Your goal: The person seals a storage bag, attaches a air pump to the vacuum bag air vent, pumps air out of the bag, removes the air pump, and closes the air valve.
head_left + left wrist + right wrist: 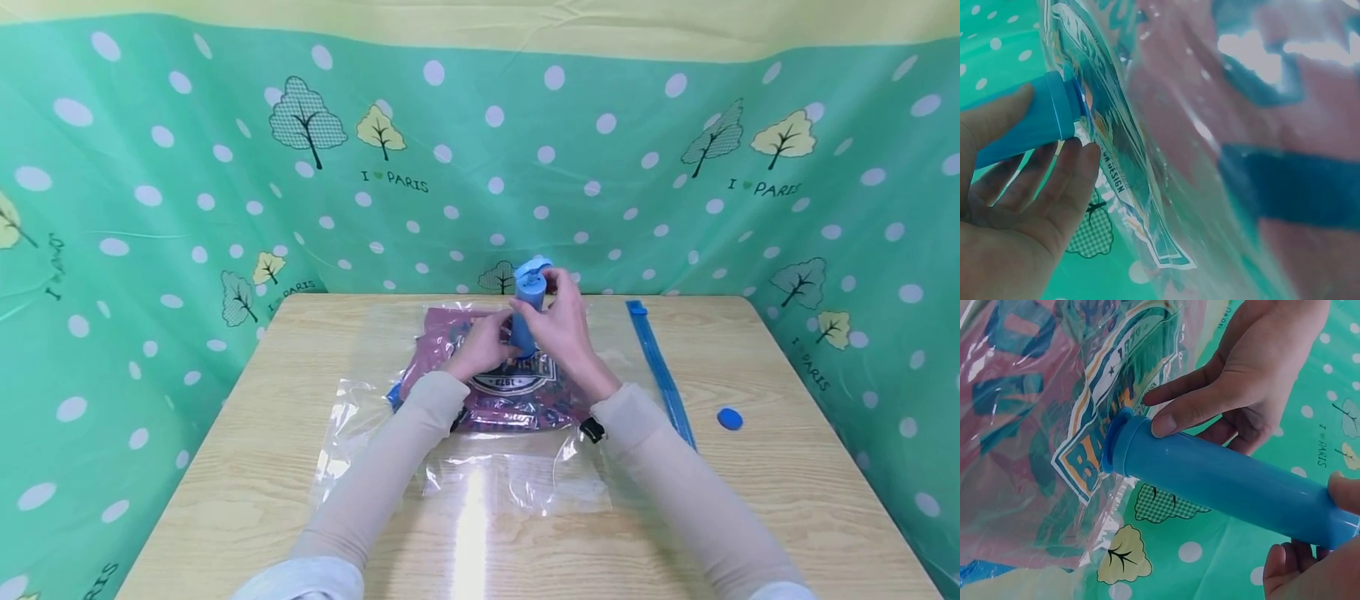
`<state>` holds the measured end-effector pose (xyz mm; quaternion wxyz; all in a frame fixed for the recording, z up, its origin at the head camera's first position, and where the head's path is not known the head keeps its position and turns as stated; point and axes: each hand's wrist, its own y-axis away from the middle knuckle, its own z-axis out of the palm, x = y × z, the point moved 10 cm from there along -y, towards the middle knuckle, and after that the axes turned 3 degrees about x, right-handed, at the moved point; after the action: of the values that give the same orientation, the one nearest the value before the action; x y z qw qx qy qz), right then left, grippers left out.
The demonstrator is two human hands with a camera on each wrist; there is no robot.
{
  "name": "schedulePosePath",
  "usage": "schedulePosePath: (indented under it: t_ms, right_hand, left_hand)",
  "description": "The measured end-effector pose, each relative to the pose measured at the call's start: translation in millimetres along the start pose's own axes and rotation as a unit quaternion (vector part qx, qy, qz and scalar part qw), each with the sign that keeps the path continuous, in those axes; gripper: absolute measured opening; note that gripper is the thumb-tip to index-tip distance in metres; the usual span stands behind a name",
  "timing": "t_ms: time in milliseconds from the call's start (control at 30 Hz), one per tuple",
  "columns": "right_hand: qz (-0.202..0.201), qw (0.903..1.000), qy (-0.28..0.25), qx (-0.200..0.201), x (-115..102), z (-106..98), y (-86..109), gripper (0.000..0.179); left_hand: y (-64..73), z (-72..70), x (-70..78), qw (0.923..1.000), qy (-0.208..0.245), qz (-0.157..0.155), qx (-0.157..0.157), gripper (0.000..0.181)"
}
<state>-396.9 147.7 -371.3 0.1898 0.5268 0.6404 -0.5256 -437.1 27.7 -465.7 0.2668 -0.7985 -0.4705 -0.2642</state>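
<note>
A blue cylindrical hand pump [529, 293] stands upright on a clear plastic vacuum bag [347, 417] with folded maroon printed cloth [435, 354] inside. Low on the pump, my left hand [482, 343] holds it between thumb and fingers, close to the bag. The right hand [562, 327] grips it higher up, near the light blue top piece [534, 265]. In the right wrist view, the flanged end [1119, 440] of the pump meets the bag over a printed label. Part of that joint is hidden from the head view by the hands.
On the right of the wooden table [757, 500] lies a long blue zip strip [663, 379]. Beside it is a round blue cap [729, 418]. A green dotted curtain [465, 167] hangs close behind the table and along both sides.
</note>
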Motion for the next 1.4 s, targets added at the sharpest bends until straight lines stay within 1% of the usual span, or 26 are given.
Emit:
schedulePosePath:
  t_ms: [100, 233, 367, 433, 533, 633, 733, 833, 967, 1033, 1167, 1267, 1333, 1400]
  right_hand:
    - [-0.004, 0.9999, 0.000, -0.016, -2.4, -0.8, 1.8, 0.057]
    - [0.002, 0.9997, 0.000, -0.026, -1.8, -1.4, 3.0, 0.064]
    - [0.003, 0.9999, 0.011, -0.010, 0.9, -0.9, 1.4, 0.072]
    - [0.003, 0.9999, 0.017, 0.003, 2.4, -0.1, 0.2, 0.073]
    - [0.010, 0.9996, 0.015, 0.022, 5.1, 0.2, -0.8, 0.068]
    - [0.012, 0.9996, 0.003, 0.025, 5.7, 0.0, -0.5, 0.062]
    - [0.013, 0.9998, -0.002, 0.013, 5.0, -0.3, 0.7, 0.059]
    - [0.018, 0.9998, -0.007, -0.006, 4.1, -0.8, 2.1, 0.061]
    - [0.028, 0.9987, -0.021, -0.037, 4.9, 0.3, 3.9, 0.068]
    - [0.030, 0.9976, -0.031, -0.054, 5.3, 1.6, 4.9, 0.068]
    - [0.034, 0.9957, -0.056, -0.066, 5.8, 4.4, 4.3, 0.067]
    - [0.041, 0.9961, -0.059, -0.052, 7.0, 7.3, 2.0, 0.069]
    - [0.049, 0.9969, -0.052, -0.033, 8.5, 8.3, 1.0, 0.070]
    - [0.055, 0.9974, -0.045, -0.012, 9.6, 7.7, 1.7, 0.067]
  left_hand:
    - [0.0, 0.6, 0.9, 0.9999, 0.011, -0.002, -0.003, 0.063]
    - [0.5, 1.0, 2.5, 0.9998, 0.022, -0.002, -0.004, 0.063]
    - [0.3, 0.5, 3.1, 0.9999, 0.015, 0.001, -0.001, 0.065]
    - [0.1, 0.0, 3.4, 1.0000, 0.007, 0.002, 0.001, 0.066]
    - [-0.3, -0.9, 4.4, 1.0000, 0.000, 0.005, 0.004, 0.067]
    - [-0.6, -1.1, 5.2, 1.0000, 0.004, 0.005, 0.003, 0.069]
    - [-0.1, -1.1, 4.0, 0.9999, 0.014, -0.002, 0.001, 0.069]
    - [0.2, -0.8, 1.9, 0.9998, 0.021, -0.008, 0.001, 0.067]
    - [-0.3, -0.1, 0.8, 0.9996, 0.027, -0.007, 0.002, 0.064]
    - [-0.7, 0.3, 1.0, 0.9995, 0.032, -0.005, 0.001, 0.063]
    - [-0.5, 0.7, 1.9, 0.9992, 0.040, -0.002, -0.001, 0.062]
    - [0.7, -0.2, 2.8, 0.9993, 0.038, 0.002, 0.003, 0.062]
    - [1.6, -0.7, 3.8, 0.9993, 0.037, 0.005, 0.005, 0.062]
    - [2.3, -0.5, 4.8, 0.9991, 0.040, 0.008, 0.006, 0.062]
